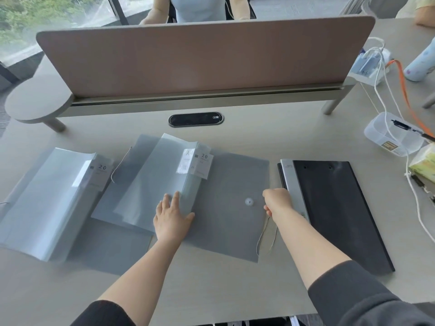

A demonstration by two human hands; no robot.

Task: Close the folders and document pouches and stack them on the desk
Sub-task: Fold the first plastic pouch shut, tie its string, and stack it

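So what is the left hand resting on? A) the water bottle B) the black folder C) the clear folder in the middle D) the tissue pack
C: the left hand lies flat on the lower corner of the clear folder in the middle, far from the black folder on the right.

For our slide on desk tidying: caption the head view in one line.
Left hand flat on a clear folder, right hand at a grey string pouch's edge, black folder alongside.
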